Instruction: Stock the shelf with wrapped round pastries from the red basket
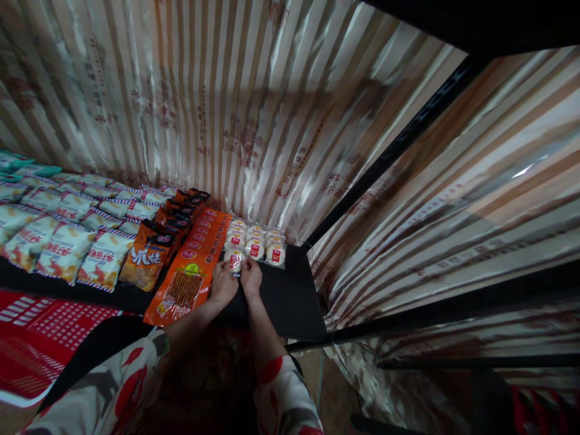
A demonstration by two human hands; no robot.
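Observation:
My left hand (223, 283) and my right hand (251, 278) meet at the front of a column of small snack packets. Between their fingers is a clear packet (235, 260) holding a round white piece with a red label; both hands pinch its lower edge. Matching packets (254, 246) stand in columns just behind and to the right. Left of my left hand lies a long orange bag (193, 266) of brown sticks, close to my wrist. All of these rest on a black shelf (285, 302).
Orange-brown snack bags (147, 254) and rows of white chip bags (104, 257) fill the shelf leftward. Below stands a red basket (49, 338). Striped plastic sheeting (254, 109) hangs behind, and a black metal post (385, 157) slants up from the shelf's right corner.

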